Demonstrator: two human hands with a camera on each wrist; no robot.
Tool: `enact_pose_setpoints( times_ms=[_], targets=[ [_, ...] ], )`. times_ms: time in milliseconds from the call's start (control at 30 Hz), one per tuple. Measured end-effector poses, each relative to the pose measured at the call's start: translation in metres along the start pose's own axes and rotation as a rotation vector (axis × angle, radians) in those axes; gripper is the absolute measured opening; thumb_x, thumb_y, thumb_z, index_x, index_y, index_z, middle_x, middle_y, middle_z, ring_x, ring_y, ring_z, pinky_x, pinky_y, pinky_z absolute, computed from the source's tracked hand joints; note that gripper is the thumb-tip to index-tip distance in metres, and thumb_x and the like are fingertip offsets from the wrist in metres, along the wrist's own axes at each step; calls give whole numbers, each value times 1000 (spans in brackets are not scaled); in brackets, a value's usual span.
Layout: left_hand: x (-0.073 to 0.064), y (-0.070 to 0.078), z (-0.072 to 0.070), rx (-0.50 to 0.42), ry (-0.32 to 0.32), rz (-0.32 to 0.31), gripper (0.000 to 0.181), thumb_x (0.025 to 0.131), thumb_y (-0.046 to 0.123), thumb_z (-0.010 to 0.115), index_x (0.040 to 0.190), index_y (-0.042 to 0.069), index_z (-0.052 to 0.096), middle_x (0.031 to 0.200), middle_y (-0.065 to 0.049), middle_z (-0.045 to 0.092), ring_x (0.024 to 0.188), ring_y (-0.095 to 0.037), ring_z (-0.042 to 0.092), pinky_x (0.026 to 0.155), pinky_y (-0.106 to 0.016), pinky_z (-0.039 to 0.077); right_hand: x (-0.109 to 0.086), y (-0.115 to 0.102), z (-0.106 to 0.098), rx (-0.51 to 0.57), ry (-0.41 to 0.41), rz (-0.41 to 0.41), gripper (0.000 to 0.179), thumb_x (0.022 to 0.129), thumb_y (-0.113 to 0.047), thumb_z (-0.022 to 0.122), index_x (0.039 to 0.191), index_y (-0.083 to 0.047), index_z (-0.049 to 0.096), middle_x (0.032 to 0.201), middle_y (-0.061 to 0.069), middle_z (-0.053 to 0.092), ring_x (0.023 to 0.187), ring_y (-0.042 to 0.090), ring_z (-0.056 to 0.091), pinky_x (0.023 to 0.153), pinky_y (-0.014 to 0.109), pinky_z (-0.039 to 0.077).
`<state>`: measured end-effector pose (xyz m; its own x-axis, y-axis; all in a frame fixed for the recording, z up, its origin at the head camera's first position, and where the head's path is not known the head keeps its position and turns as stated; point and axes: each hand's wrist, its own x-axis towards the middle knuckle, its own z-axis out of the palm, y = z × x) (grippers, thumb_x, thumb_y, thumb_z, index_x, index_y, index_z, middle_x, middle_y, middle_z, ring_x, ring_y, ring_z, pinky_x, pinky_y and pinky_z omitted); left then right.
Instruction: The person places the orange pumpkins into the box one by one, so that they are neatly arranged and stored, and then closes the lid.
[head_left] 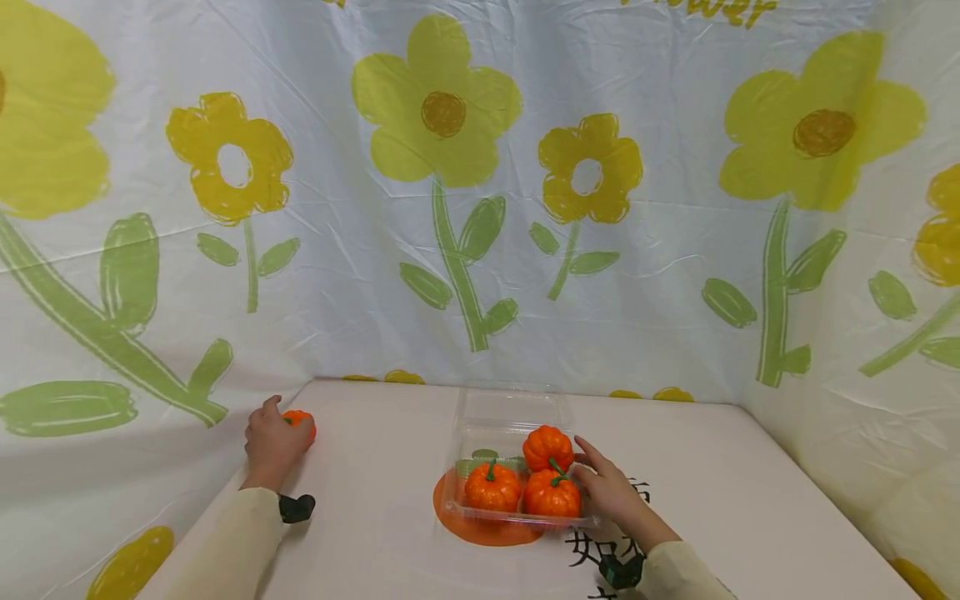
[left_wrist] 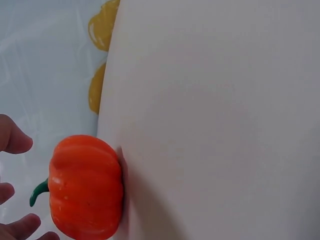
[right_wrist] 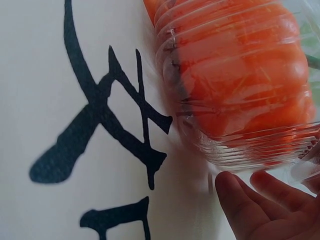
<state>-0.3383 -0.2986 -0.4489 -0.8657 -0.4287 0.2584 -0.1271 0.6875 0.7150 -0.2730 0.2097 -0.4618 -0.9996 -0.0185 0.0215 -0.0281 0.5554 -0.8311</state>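
From the head view, I see the left hand [head_left: 273, 442] out at the side of the desk [head_left: 375, 467], its fingers a little bent and spread over a small orange pumpkin [head_left: 306, 427] just beside them. Next to the fingers of the right hand [head_left: 611, 492] is a clear box [head_left: 517, 517] with its lid [head_left: 510, 408] flipped back, and three more pumpkins [head_left: 492, 487] sit in it, two of them near those fingertips. In the left wrist view, the fingers are wide apart on the green stem [left_wrist: 39, 192] side, with a gap all round, so they pinch nothing. I think the step now is reaching for that pumpkin; the next move calls for bringing the fingers in round its fat sides. In the right wrist view, the fingers are loosely spread at the box's side, maybe to steady it, with big black writing [right_wrist: 100, 100] near them.
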Motion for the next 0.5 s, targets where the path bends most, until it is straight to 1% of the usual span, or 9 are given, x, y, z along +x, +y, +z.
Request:
enact_pose_setpoints(
  times_ms=[200,333,500],
  targets=[
    [6,-9,1,-52,-58,-21,74,87,26,52,146,-7,20,138,-41,27,119,-53,31,100,-63,33,1,0,-1,-2,3,4,58,98,-18,48,153,-15,28,143,24,47,118,38,58,91,50,53],
    [9,-13,2,-59,-113,-57,80,88,29,52,148,-6,13,139,-42,23,117,-53,32,103,-64,32,1,-1,-1,3,6,9,58,98,-18,47,153,-15,29,143,24,47,118,38,58,91,50,53],
    [13,-18,4,-61,-142,-94,84,87,31,53,149,-4,9,139,-41,22,115,-52,33,103,-65,33,1,0,0,14,-3,13,58,98,-19,47,153,-16,28,143,24,47,115,38,61,90,50,54]
  ],
)
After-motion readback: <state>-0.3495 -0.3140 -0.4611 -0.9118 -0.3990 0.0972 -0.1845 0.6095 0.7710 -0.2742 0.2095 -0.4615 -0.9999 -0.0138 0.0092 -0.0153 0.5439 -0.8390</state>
